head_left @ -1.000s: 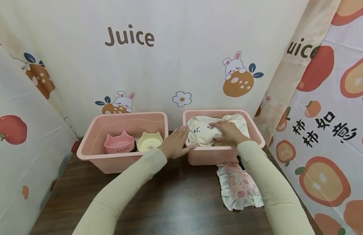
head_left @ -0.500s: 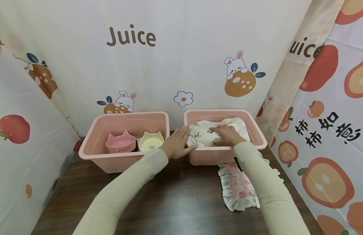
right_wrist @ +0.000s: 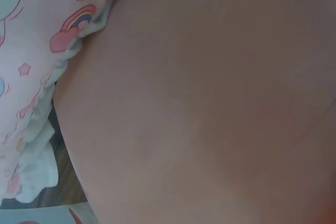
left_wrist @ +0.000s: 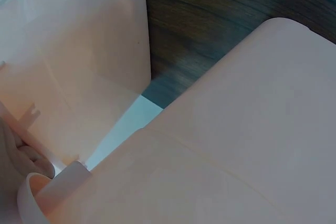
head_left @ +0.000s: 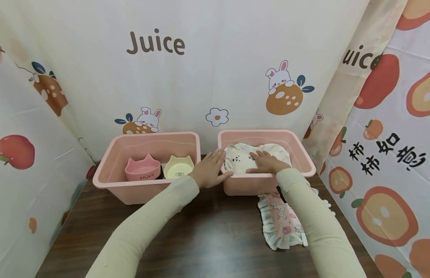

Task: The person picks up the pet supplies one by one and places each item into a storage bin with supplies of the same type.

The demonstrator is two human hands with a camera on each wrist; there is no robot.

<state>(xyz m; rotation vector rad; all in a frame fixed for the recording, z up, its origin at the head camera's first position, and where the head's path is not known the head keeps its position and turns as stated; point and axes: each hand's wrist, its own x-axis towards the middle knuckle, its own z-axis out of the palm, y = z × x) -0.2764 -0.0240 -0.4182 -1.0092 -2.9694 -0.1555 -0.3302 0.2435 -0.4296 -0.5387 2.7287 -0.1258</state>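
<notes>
In the head view, a white cloth item [head_left: 243, 164] with small dark prints and a gathered edge lies inside the right pink bin [head_left: 267, 185]. My right hand [head_left: 265, 162] rests on top of it with fingers spread, pressing it down. Against the left rim of that bin lies my left hand [head_left: 211, 170], its fingers straight and the thumb over the front corner. Little of the left hand [left_wrist: 23, 156] shows in the left wrist view, beside the bin walls. The right wrist view is mostly filled by a pink bin wall [right_wrist: 199, 98], and the right hand is hidden there.
The left pink bin [head_left: 141, 192] holds a pink cat-eared bowl [head_left: 142, 169] and a yellow cat-eared bowl [head_left: 178, 166]. On the dark wooden table [head_left: 201, 239], a pink printed cloth item with white ruffles [head_left: 282, 220] lies before the right bin, partly under my right forearm.
The white cloth item has sunk lower and flatter in the right bin. My right hand has gone down with it, and its fingers have spread. The left hand has stayed on the rim.
</notes>
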